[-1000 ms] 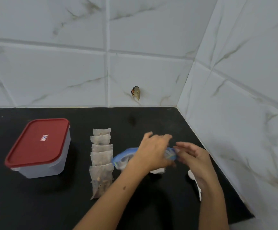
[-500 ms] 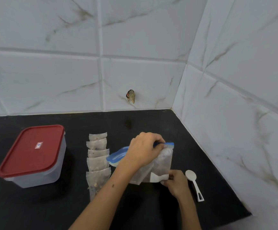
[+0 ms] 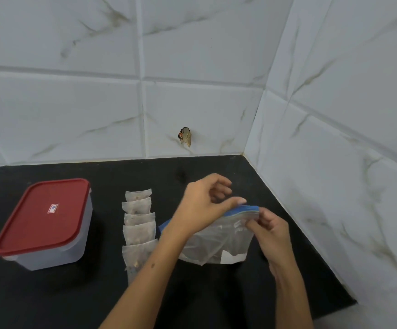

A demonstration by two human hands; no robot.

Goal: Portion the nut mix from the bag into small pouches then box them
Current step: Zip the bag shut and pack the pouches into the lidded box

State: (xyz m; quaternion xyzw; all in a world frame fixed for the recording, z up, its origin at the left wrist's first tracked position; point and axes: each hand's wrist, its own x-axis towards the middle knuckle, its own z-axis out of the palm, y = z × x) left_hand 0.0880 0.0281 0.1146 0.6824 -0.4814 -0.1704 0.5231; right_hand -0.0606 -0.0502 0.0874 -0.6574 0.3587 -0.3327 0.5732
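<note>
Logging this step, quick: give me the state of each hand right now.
Left hand: thumb presses the blue zip edge of the bag, fingers curled above it.
Right hand: pinches the bag's top right corner.

Two walls of large white tiles (image 3: 74, 110) with faint brownish marble veining meet in a corner (image 3: 252, 143) right of centre in the frame. Pale grout lines run between the tiles. Low on the back wall, near the middle of the frame, a small ragged hole (image 3: 185, 136) breaks one tile. Below, a matte black tabletop (image 3: 112, 172) fills the lower half, butting against both walls. The light is soft and even.
</note>
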